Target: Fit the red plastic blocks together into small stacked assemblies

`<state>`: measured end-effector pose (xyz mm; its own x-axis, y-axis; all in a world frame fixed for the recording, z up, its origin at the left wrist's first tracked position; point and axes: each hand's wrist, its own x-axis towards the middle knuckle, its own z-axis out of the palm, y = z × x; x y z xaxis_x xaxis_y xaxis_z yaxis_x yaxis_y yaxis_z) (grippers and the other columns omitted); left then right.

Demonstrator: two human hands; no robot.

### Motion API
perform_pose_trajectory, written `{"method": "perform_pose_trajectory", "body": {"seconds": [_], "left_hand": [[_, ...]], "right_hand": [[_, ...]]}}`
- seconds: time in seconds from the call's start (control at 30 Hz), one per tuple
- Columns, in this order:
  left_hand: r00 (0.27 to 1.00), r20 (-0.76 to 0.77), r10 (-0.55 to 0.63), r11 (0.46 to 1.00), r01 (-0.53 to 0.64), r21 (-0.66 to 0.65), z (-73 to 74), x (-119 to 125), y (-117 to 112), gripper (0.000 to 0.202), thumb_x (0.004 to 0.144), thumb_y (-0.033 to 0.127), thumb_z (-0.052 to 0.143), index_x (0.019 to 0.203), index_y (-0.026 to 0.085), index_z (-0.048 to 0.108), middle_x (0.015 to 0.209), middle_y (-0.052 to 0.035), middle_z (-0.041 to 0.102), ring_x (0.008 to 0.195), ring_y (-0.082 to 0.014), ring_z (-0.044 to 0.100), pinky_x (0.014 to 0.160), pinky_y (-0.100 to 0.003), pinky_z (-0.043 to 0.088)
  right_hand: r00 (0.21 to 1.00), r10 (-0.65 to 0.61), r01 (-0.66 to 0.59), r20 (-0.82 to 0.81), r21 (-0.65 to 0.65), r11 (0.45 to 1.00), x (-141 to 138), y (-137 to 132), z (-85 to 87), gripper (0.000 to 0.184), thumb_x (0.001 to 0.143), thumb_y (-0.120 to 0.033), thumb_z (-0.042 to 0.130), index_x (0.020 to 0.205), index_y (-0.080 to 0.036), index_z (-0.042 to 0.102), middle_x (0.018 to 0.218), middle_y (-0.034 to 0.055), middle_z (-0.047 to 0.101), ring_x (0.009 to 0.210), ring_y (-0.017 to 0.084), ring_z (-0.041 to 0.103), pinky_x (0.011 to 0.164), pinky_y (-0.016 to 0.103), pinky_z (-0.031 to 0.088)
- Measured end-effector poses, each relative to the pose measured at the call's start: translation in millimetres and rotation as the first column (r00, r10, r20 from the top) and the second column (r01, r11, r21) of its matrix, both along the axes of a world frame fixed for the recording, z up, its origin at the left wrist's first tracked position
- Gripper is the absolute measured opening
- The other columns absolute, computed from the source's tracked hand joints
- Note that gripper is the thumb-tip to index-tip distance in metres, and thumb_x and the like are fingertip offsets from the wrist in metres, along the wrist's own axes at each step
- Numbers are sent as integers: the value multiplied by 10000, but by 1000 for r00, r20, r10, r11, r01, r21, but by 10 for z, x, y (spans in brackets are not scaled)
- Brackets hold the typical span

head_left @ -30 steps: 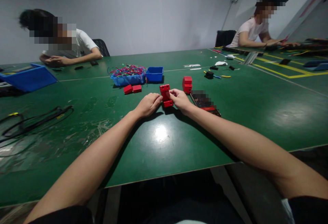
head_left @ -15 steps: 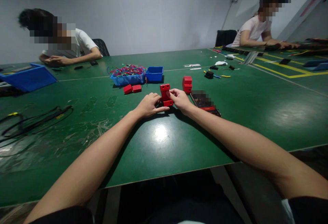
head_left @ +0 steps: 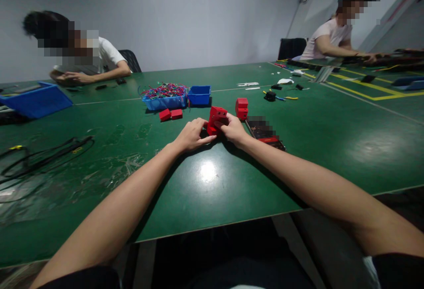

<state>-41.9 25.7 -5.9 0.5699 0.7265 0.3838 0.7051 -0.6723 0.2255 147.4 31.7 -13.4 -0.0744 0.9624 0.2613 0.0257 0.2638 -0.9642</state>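
A red block-like part with small round holes in its end stands tilted above the green table between my hands. The thumb and fingers of my right hand pinch its right side. From the left, my left hand curls its fingers against the part's lower edge, with the thumb stretched along its base; the contact there is partly hidden. Just beyond my right hand stand red blocks, one on top of the other. A dark phone-like device with a red lower edge lies beside my right wrist.
Two red blocks lie before a blue bin of coloured wires and a smaller blue bin. Black cables lie left. Cutters and a black roll lie right. Two people sit across the table.
The red part has turned in my right hand, its upper end swinging to the right. My left hand stays nearly in place. The person at the far right has shifted an arm forward.
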Motion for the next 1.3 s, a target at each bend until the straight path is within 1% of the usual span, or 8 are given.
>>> {"method": "perform_pose_trajectory", "body": {"seconds": [0.17, 0.3, 0.47, 0.6, 0.83, 0.97, 1.13, 1.3], "left_hand": [[998, 57, -8, 1000, 9, -21, 2, -3, -1, 499, 841, 590, 626, 1120, 181, 574, 1023, -91, 636, 859, -236, 611, 773, -380, 479], [995, 101, 27, 1000, -27, -9, -11, -12, 10, 490, 857, 549, 614, 1162, 176, 528, 1072, -98, 622, 858, -224, 620, 760, -368, 487], [983, 151, 104, 991, -116, 72, -55, -20, 34, 465, 883, 493, 605, 1209, 184, 483, 1134, -112, 621, 975, -247, 640, 829, -373, 489], [974, 182, 138, 985, -155, 78, -91, -21, 44, 480, 897, 438, 604, 1266, 187, 426, 1092, -107, 646, 893, -244, 666, 824, -384, 500], [957, 290, 16, 995, -44, 91, -128, -39, 87, 486, 859, 306, 627, 1259, 179, 382, 1196, -135, 585, 1022, -227, 642, 920, -392, 518], [945, 326, 34, 984, -89, 154, -120, -44, 98, 504, 784, 254, 686, 1200, 200, 405, 1167, -96, 567, 1070, -222, 608, 963, -388, 504], [901, 422, 99, 973, -177, 151, -83, -15, 64, 567, 731, 250, 733, 1186, 207, 397, 1144, -77, 546, 884, -176, 608, 837, -362, 540], [888, 448, 103, 977, -176, 124, -62, 9, 55, 590, 728, 241, 737, 1213, 189, 405, 1142, -81, 567, 857, -166, 612, 828, -355, 543]], "right_hand": [[999, -22, 21, 48, 22, 1000, -2, 2, -16, 288, 731, -150, 668, 1018, -157, 641, 1037, 77, 758, 949, 206, 711, 933, 396, 545], [998, -13, 11, 62, 46, 999, 5, -7, -22, 284, 736, -241, 721, 991, -135, 658, 1038, 114, 755, 940, 211, 708, 949, 395, 533], [999, -34, 31, 41, 74, 997, 10, -44, 2, 449, 704, -352, 777, 1075, -155, 617, 1057, 90, 742, 945, 202, 692, 910, 369, 542], [991, -98, 91, 95, 76, 993, 6, -58, 8, 489, 688, -389, 790, 1075, -162, 597, 1034, 76, 724, 915, 197, 675, 868, 358, 543], [986, -96, 89, 135, 63, 994, -2, -27, -23, 346, 772, -346, 707, 1050, -168, 604, 1034, 71, 719, 918, 183, 666, 870, 348, 541], [982, -77, 65, 174, 71, 995, 8, -24, -26, 344, 781, -333, 688, 1071, -165, 611, 1042, 79, 721, 932, 196, 670, 877, 368, 543], [968, -63, 42, 243, 92, 995, 21, -47, 5, 299, 758, -264, 665, 1042, -176, 633, 985, 62, 723, 936, 209, 671, 890, 382, 537], [962, -74, 52, 265, 87, 995, 18, -65, 33, 312, 761, -272, 647, 1052, -160, 637, 964, 73, 722, 901, 215, 670, 865, 384, 540]]}}
